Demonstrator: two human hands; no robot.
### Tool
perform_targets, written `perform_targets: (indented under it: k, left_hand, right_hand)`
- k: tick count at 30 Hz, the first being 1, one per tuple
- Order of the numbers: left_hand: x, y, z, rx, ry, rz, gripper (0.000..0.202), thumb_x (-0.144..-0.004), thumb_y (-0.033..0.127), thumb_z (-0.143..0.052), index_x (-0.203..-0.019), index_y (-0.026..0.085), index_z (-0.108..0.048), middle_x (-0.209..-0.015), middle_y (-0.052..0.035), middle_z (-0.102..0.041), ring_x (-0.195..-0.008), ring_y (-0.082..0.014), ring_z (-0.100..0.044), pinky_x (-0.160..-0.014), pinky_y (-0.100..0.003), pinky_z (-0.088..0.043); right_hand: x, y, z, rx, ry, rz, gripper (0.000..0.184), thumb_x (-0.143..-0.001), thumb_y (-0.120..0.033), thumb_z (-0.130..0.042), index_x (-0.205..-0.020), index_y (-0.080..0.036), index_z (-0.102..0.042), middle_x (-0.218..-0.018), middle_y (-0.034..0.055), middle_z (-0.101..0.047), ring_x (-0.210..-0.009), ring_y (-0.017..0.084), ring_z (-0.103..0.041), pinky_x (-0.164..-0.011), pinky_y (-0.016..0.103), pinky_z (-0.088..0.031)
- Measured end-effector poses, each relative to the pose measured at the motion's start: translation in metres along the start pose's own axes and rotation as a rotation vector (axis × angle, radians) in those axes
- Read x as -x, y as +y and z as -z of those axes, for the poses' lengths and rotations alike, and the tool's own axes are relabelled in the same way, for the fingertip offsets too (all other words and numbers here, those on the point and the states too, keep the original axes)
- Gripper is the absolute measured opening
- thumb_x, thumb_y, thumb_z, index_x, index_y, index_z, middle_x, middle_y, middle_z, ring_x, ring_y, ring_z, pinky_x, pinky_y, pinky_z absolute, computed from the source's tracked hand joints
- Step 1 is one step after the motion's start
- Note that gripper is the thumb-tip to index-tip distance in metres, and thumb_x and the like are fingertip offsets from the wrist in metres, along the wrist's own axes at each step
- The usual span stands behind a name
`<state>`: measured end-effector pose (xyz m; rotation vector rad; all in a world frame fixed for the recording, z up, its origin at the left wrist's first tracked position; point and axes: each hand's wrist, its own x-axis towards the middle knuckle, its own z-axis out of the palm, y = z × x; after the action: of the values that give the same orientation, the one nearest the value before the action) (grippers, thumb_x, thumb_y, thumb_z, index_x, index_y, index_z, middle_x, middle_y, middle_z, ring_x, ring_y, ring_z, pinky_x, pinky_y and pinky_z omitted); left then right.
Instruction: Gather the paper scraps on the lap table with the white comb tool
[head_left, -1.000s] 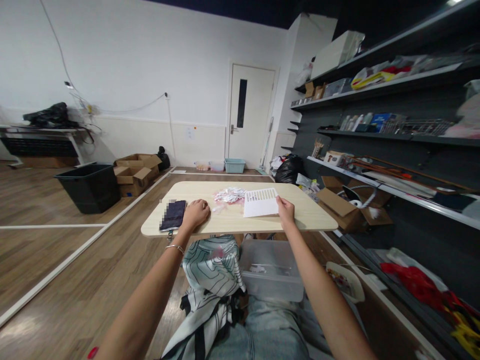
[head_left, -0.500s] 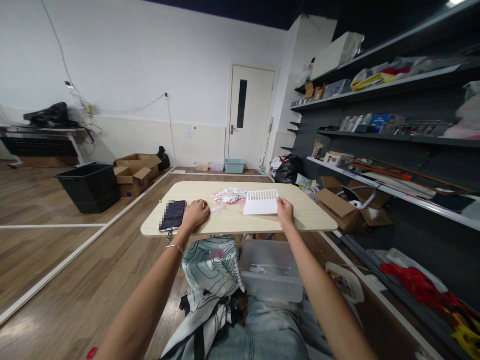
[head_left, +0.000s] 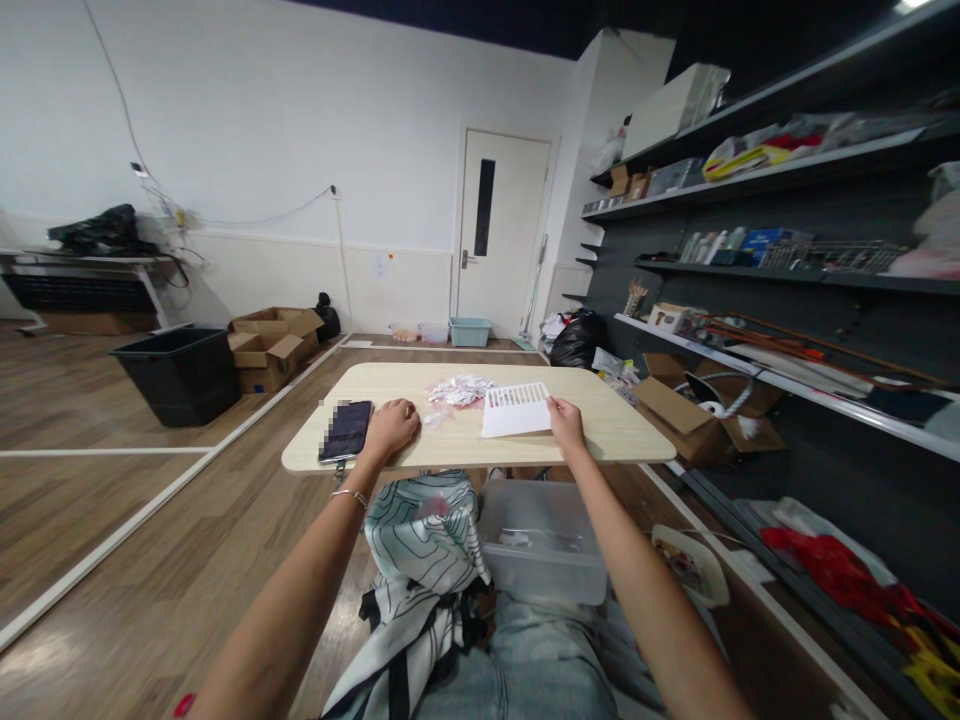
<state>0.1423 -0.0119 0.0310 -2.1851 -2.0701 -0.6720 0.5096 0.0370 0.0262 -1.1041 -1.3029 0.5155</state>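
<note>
My right hand [head_left: 567, 422] pinches the right edge of a white card [head_left: 516, 419] with a row of narrow slots along its far side. The card is held tilted over the table [head_left: 622, 430]. Beside its left edge lies a heap of small white paper pieces [head_left: 459, 389], with some pinkish bits among them. My left hand [head_left: 395, 425] rests palm down on the tabletop, fingers loosely bent and holding nothing that I can see. Just left of it is a dark-screened phone [head_left: 349, 430], partly blurred out by pixels.
A clear plastic bin [head_left: 540, 550] sits at my lap below the table edge, next to a patterned cloth [head_left: 424, 530]. Cardboard boxes [head_left: 270, 345] and a black bin [head_left: 178, 375] stand on the floor at left. Loaded shelves [head_left: 750, 270] line the right wall.
My right hand has shifted slightly left and towards me with the white card, whose tilt has changed. My left hand has stayed in place.
</note>
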Motion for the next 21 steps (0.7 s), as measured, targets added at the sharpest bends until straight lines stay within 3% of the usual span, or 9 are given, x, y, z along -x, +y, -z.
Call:
perform_targets:
  k: [7, 13, 21]
  left_hand:
    - [-0.0004, -0.0008, -0.0011, 0.001, 0.003, 0.002, 0.035, -0.095, 0.030, -0.042, -0.106, 0.019, -0.073, -0.118, -0.0149, -0.074, -0.114, -0.0291, -0.066, -0.096, -0.036, -0.047]
    - [-0.0006, -0.0011, -0.0016, 0.012, 0.007, 0.006, 0.035, -0.095, 0.031, -0.043, -0.108, 0.020, -0.074, -0.120, -0.0144, -0.074, -0.115, -0.0288, -0.065, -0.097, -0.036, -0.048]
    - [0.0000, -0.0001, -0.0004, 0.012, 0.007, 0.007, 0.035, -0.095, 0.031, -0.043, -0.106, 0.019, -0.073, -0.119, -0.0142, -0.074, -0.114, -0.0289, -0.066, -0.096, -0.036, -0.047]
  right_hand:
    - [-0.0019, 0.0027, 0.0006, -0.035, -0.042, -0.019, 0.043, -0.075, -0.063, -0.063, -0.065, -0.021, -0.059, -0.062, -0.0001, -0.055, -0.066, 0.018, -0.048, -0.061, 0.030, -0.038]
    - [-0.0013, 0.0028, 0.0004, -0.070, -0.073, -0.042, 0.033, -0.074, -0.053, -0.064, -0.062, -0.023, -0.055, -0.057, -0.0032, -0.050, -0.061, 0.016, -0.044, -0.057, 0.028, -0.035]
    - [0.0011, -0.0018, 0.0000, -0.104, -0.138, -0.070, 0.032, -0.074, -0.050, -0.068, -0.064, -0.023, -0.055, -0.055, -0.0038, -0.051, -0.060, 0.017, -0.048, -0.055, 0.028, -0.036]
